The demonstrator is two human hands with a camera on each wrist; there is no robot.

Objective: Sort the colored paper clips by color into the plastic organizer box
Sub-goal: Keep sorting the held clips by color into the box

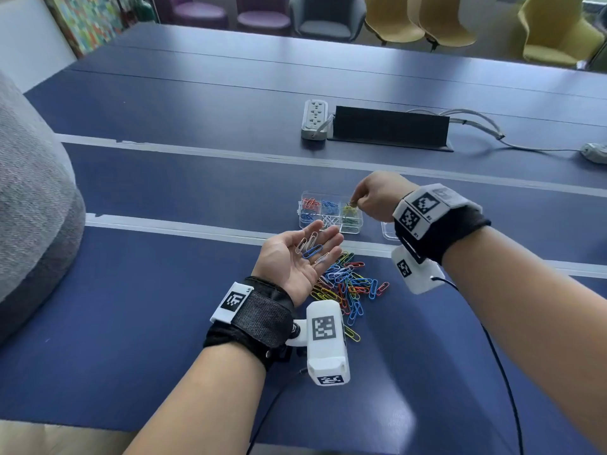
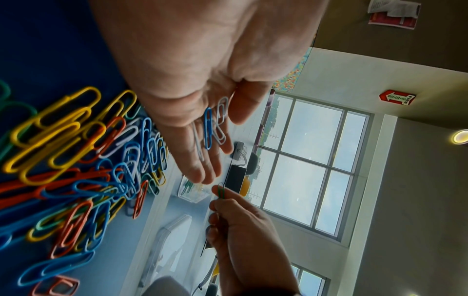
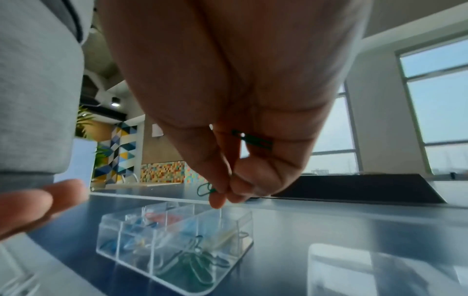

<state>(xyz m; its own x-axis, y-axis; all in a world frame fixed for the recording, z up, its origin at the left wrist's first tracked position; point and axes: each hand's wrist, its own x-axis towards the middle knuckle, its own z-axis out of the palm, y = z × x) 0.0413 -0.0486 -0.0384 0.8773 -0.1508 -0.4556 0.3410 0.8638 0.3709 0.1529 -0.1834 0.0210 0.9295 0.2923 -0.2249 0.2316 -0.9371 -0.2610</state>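
Blue tabletop carries everything. Right hand fingertips pinch a green paper clip above the clear organizer box, while the left hand, flat and palm-up, cradles white clips and a blue clip over the loose clip pile.

The organizer box is seen to be clear, glossy plastic. The paper clips are coated in smooth coloured plastic. A smooth, faintly sheened blue surface is shown by the desk.
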